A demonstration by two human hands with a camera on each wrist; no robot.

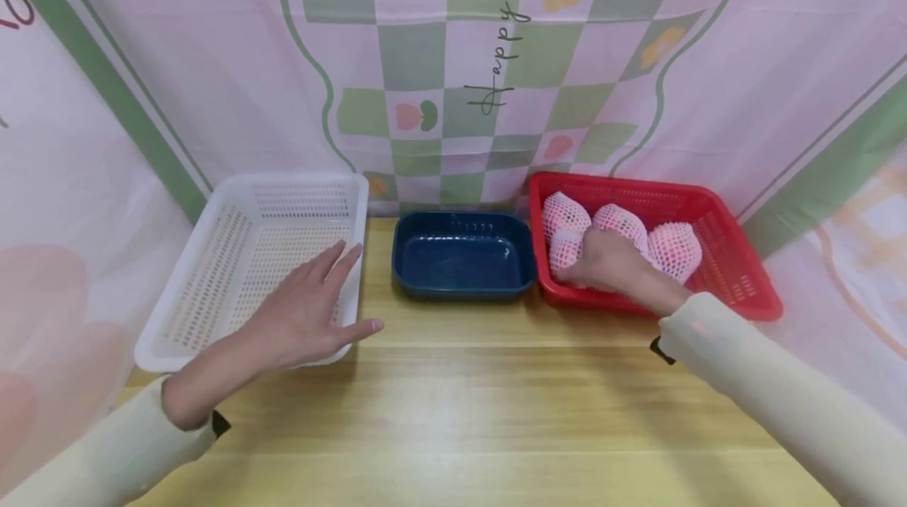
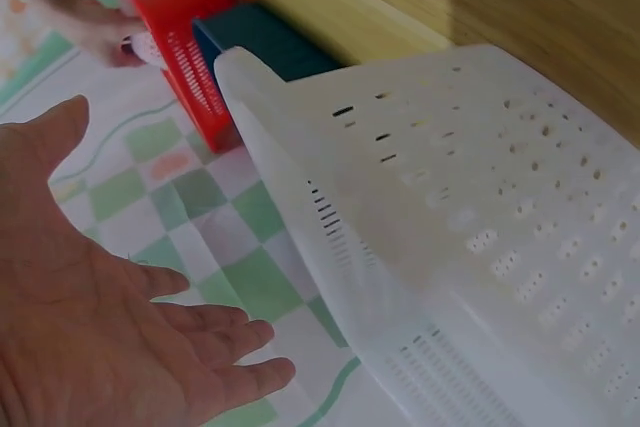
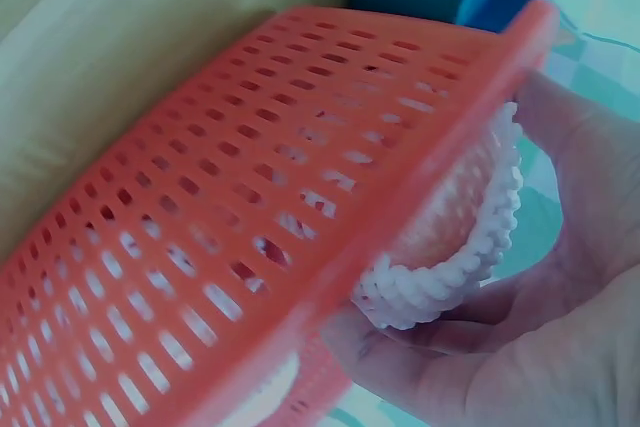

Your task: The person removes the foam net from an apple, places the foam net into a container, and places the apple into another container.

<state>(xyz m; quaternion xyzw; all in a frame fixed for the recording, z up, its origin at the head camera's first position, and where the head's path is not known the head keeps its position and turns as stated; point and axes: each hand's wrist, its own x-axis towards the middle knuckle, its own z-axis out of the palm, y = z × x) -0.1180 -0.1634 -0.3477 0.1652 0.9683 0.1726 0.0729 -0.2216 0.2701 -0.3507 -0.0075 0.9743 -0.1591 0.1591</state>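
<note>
My right hand (image 1: 611, 261) reaches into the red basket (image 1: 761, 290) at the right. In the right wrist view, its thumb and fingers curl round a round, reddish fruit in a white-pink foam net (image 3: 455, 217), just behind the basket's rim. Other netted fruits (image 1: 676, 249) lie beside it in the same basket. My left hand (image 1: 301, 310) is over the right side of the white basket (image 1: 177, 286), fingers spread and thumb pointing out past the rim. Its palm (image 2: 90, 317) shows bare in the left wrist view.
Between the two baskets stands a dark blue rectangular tray (image 1: 464, 263). All three are on a wooden table (image 1: 453, 412), close to the patterned cloth (image 1: 489, 58) that hangs behind. More cloth hangs at both sides.
</note>
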